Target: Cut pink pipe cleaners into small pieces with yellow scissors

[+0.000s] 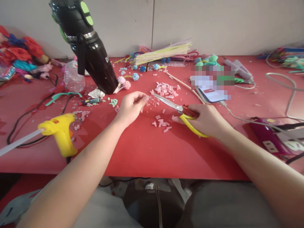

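Observation:
My right hand point(206, 118) grips a pair of scissors point(168, 102) by its yellow and red handles, the blades pointing left and looking nearly closed. Just left of the blade tips, my left hand point(133, 107) is closed in a pinch. Whatever lies between its thumb and finger is too small to name. Beyond the blades lies a pile of short pink cut pieces point(167, 89). A smaller scatter of pink pieces point(161, 123) is on the near side of the scissors, with tiny crumbs around the tips.
A yellow glue gun point(63, 133) lies at left on the red table point(152, 155). Behind it stand a black bottle point(97, 60) and a clear plastic bottle point(74, 77). Pale yellow pipe cleaners point(163, 53) lie at the back. A phone point(212, 93) with a cable is at right.

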`<state>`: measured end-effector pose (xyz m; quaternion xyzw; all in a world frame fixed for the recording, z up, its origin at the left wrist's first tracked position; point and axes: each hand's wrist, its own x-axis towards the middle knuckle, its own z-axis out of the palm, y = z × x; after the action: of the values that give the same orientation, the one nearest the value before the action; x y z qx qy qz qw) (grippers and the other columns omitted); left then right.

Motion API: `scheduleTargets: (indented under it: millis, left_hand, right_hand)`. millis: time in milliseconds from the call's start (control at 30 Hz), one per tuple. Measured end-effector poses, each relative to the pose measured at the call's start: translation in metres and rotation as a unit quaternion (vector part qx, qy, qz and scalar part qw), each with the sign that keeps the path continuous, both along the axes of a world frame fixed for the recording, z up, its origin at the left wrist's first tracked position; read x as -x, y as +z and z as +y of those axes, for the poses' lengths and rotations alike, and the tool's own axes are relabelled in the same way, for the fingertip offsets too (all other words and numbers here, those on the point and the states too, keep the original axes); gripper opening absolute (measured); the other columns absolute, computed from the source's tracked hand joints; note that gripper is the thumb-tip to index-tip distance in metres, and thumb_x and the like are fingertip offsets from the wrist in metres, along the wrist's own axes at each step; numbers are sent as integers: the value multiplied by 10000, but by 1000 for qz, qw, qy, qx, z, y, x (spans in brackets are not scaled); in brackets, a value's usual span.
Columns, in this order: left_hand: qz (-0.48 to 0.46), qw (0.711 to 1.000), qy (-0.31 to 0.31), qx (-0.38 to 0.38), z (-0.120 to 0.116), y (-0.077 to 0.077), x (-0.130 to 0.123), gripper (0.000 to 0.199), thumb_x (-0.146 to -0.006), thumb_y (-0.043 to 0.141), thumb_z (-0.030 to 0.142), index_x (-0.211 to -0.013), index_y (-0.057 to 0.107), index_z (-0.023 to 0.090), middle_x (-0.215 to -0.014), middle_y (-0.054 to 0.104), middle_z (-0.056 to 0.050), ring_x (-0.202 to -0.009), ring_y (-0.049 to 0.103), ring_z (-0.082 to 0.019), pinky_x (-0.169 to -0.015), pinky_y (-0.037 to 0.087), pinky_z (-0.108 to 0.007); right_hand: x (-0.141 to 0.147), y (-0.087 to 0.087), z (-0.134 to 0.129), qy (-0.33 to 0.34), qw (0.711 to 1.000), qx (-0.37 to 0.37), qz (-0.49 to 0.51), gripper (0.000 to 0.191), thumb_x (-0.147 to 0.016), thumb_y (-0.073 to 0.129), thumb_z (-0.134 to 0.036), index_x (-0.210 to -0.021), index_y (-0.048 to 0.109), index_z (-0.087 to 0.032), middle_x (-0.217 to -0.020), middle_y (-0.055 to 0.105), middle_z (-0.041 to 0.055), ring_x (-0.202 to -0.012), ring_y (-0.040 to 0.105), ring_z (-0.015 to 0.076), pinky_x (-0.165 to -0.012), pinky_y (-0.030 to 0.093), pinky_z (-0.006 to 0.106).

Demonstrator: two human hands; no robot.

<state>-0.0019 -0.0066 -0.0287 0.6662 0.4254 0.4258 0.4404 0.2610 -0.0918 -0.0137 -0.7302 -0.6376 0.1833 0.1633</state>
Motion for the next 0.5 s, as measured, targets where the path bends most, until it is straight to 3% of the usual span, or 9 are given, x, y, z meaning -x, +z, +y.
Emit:
scheduleTargets:
  millis: [500]
  left_hand:
    - [2, 1000, -4, -3, 0, -2, 1, 214, -960, 778, 368, -870, 696, 192, -668, 610, 22, -549, 505, -105, -556, 428, -257]
  right_hand:
    - [0, -1, 3, 3, 1000, 10, -15, 879, -598, 572, -1115, -669, 366, -264, -625, 370, -16, -651, 318, 167, -592, 271, 352]
